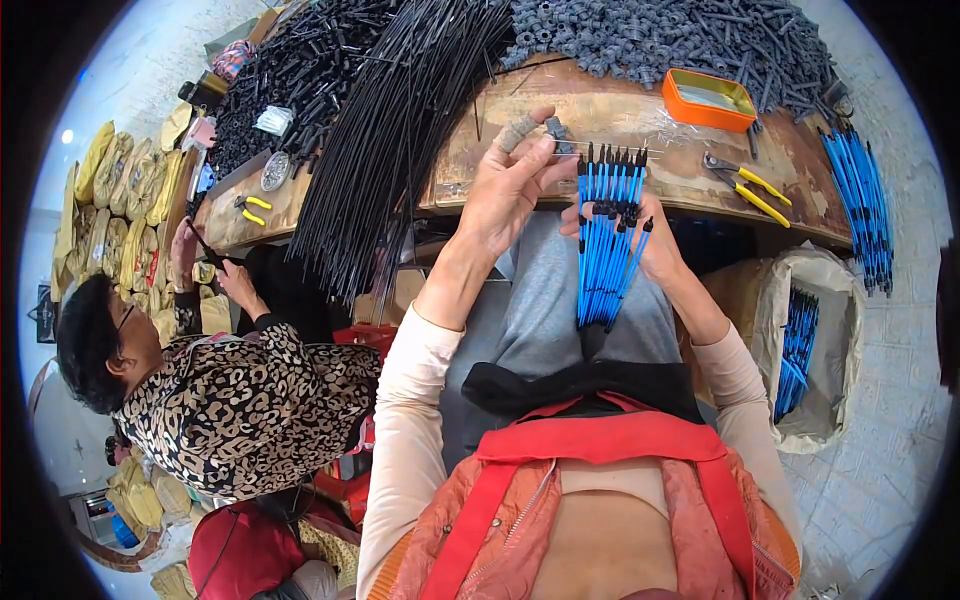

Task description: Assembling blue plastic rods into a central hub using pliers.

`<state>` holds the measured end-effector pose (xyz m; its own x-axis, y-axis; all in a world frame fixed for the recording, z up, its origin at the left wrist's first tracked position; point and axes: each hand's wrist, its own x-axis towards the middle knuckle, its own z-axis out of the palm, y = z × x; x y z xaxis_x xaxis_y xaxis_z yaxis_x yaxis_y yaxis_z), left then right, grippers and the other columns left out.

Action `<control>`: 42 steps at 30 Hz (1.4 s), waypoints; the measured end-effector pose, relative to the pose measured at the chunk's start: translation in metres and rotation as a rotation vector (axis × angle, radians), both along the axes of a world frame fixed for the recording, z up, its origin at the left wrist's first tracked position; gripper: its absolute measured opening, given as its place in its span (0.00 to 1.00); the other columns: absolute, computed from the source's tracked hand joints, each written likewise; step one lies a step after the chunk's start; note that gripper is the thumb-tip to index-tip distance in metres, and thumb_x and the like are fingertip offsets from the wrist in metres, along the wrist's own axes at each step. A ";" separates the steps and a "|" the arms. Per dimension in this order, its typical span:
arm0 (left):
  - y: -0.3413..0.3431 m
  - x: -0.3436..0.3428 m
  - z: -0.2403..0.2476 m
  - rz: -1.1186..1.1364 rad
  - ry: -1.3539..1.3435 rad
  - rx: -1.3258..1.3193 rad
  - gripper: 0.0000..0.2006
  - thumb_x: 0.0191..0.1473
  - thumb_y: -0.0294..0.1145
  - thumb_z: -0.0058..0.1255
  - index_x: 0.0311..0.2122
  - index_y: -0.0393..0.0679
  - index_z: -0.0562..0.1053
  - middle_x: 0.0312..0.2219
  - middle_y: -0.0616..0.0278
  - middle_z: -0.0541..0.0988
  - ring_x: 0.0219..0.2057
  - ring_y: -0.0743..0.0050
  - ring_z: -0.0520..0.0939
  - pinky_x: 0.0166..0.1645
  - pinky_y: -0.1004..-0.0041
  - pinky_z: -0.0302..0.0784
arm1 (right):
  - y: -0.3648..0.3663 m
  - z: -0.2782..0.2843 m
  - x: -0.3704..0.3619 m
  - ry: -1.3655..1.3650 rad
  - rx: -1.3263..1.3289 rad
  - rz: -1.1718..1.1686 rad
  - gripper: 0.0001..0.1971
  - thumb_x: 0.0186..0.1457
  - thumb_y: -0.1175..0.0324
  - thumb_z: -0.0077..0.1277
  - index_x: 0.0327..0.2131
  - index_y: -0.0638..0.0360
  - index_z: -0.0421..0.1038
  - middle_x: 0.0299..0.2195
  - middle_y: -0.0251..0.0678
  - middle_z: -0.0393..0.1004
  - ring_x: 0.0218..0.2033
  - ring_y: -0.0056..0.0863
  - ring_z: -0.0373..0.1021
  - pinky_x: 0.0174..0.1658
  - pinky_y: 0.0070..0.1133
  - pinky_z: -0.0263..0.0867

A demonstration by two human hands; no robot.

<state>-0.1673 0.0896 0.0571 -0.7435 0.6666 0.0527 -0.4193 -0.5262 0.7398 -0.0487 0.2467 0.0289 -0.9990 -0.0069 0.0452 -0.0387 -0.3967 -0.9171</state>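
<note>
My left hand (508,185) is closed above the table's front edge, with tape or a cover wrapped round one finger. Thumb and fingers pinch a small grey plastic fitting (558,130). Thin metal pins (625,149) stretch from there toward the tops of the blue rods; where they end in my fingers is hidden. My right hand (655,240) grips a fanned bunch of blue rods (602,265) with black tips and black joints, hanging over my lap. One rod leans outward from the bunch. Part of my right hand is hidden behind the rods.
The wooden table (500,120) bears grey fittings (660,40), long black rods (390,130), an orange tin (710,103) and yellow-handled pliers (755,190). More blue rods (862,205) lean at the right edge, above a lined box (850,350). A co-worker (240,410) sits at left.
</note>
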 end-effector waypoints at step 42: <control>0.002 -0.002 -0.010 -0.026 -0.001 0.049 0.21 0.58 0.21 0.49 0.58 0.38 0.64 0.40 0.55 0.78 0.42 0.63 0.82 0.46 0.69 0.83 | -0.002 -0.004 0.003 0.018 0.079 -0.012 0.17 0.56 0.63 0.55 0.43 0.65 0.71 0.38 0.49 0.77 0.39 0.41 0.77 0.45 0.32 0.73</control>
